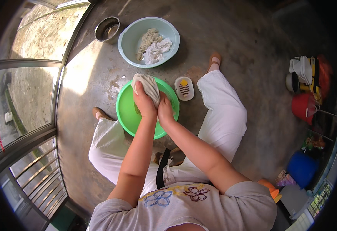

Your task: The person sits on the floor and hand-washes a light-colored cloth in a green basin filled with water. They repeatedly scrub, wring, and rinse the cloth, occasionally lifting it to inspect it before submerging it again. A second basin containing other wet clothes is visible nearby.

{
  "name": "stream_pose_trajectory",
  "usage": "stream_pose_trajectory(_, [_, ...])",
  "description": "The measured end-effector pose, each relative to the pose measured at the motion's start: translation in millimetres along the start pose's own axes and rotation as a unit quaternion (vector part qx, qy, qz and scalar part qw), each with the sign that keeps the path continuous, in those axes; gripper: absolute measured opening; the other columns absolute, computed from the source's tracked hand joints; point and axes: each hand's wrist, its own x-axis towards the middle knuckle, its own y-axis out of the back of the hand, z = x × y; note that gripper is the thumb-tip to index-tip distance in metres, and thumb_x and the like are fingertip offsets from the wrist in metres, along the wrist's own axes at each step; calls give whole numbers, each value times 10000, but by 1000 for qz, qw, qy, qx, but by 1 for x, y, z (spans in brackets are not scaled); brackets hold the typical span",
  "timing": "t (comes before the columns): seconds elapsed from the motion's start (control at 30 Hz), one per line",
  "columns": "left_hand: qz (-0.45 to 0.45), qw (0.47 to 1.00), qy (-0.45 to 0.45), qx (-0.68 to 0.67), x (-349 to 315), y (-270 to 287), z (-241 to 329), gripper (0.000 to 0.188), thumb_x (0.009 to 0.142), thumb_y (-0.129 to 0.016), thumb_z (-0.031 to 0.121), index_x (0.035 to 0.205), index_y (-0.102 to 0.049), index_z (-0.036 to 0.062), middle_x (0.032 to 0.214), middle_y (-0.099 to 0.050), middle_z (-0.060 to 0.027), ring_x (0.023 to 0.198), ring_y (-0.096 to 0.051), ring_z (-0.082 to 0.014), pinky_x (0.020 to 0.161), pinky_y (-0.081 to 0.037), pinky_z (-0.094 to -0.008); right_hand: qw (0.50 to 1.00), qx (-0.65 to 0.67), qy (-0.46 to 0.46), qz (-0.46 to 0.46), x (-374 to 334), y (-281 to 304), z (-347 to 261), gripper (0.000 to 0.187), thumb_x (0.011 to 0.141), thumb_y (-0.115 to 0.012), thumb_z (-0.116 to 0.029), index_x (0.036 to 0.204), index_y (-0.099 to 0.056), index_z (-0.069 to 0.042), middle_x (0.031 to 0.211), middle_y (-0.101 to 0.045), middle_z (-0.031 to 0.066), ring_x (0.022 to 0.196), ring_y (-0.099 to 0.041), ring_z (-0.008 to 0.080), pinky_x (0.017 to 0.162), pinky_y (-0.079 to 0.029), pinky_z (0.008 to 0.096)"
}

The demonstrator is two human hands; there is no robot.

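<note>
Starting far L of the green basin: metal-framed glass panes, bright light coming thru onto the concrete floor. Moving R, a tan L shoe sits just off the basin's L side, w/ the white trouser leg running back toward the wearer. Up beyond the basin & to its L, a dark metal pot, something murky inside. Straight beyond the basin, a pale blue tub w/ a beige cloth & a white cloth, both crumpled.

And over the basin itself, the main action: L hand is wrapped round a bunched pale grey cloth, thumb up along it; R hand is closed on its near R side, the two hands almost touching. Cloth's twisted-looking, top end up by the basin's far rim.

Just R of the basin, a white soap dish, dark slots, small yellow piece on it. Further R & beyond, R shoe. Well R of the basin, a red bucket; nearer the wearer, a blue container.
</note>
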Motion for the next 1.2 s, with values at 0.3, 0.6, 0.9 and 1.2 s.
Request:
stream_pose_trajectory(0.3, [-28,988,125,-92,9,3,-2,444,940,-445,352,1236,-483,24,1180,-568,-95,1089,-548,-211,970,-407,-349,996,53,45,60,134,54,-9,203,968,-482,-174,1046,-577,-12,833,-642,104,636,-629,205,633,-522,312])
stream_pose_trajectory(0.6, [-124,975,137,122,6,54,-34,440,910,-405,146,1329,-404,11,1239,-501,-88,1128,-460,-188,987,-326,-282,816,-576,42,-28,228,204,150,102,780,-662,-138,856,-664,-70,847,-661,142,786,-650,284,709,-514,350])
stream_pose_trajectory(0.9, [-164,969,-71,172,-11,102,17,233,879,-354,-25,1080,-469,6,975,-512,-94,909,-485,-187,896,-382,-279,936,-229,203,-175,101,31,-6,248,934,-553,-219,1103,-597,-42,1009,-632,58,901,-579,139,793,-463,285])
stream_pose_trajectory(1.2, [-160,935,-235,211,-42,134,57,212,847,-549,63,1034,-478,-5,1100,-374,-132,1029,-397,-248,881,-374,-305,896,-255,174,-320,-36,-14,-20,358,957,-515,-312,1070,-605,15,977,-654,88,888,-605,182,803,-463,310])
